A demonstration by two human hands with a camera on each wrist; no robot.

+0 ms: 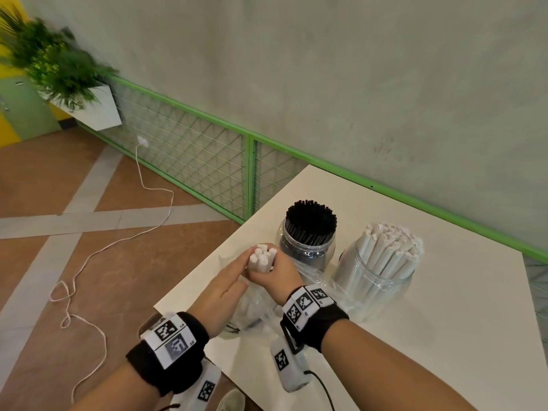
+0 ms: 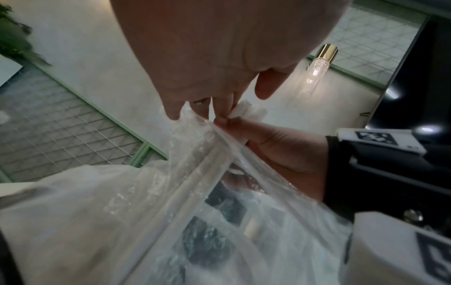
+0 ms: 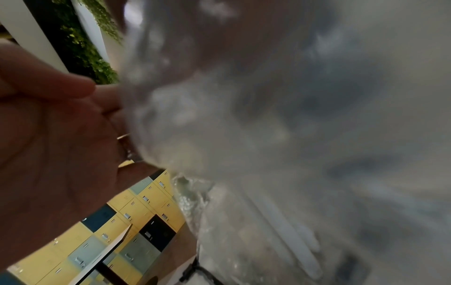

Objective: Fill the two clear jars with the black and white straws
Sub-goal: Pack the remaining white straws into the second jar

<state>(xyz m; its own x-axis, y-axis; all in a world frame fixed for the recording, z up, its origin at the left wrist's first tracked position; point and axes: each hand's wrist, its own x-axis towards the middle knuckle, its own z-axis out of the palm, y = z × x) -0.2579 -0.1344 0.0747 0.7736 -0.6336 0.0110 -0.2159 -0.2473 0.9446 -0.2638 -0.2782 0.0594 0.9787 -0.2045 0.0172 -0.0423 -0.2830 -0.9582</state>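
Two clear jars stand on the white table. The far one holds black straws; the near right one is packed with white straws. Left of the jars, my right hand grips an upright bundle of white straws, its top sticking out above the fist. A crumpled clear plastic bag hangs below the bundle. My left hand lies with straight fingers against the bundle and the bag. In the left wrist view, the left hand's fingertips touch the bag beside the right hand.
The table's left edge runs just under my hands, with tiled floor and a white cable beyond. A green mesh railing and a grey wall back the table. A planter hangs at the far left. The bag blurs most of the right wrist view.
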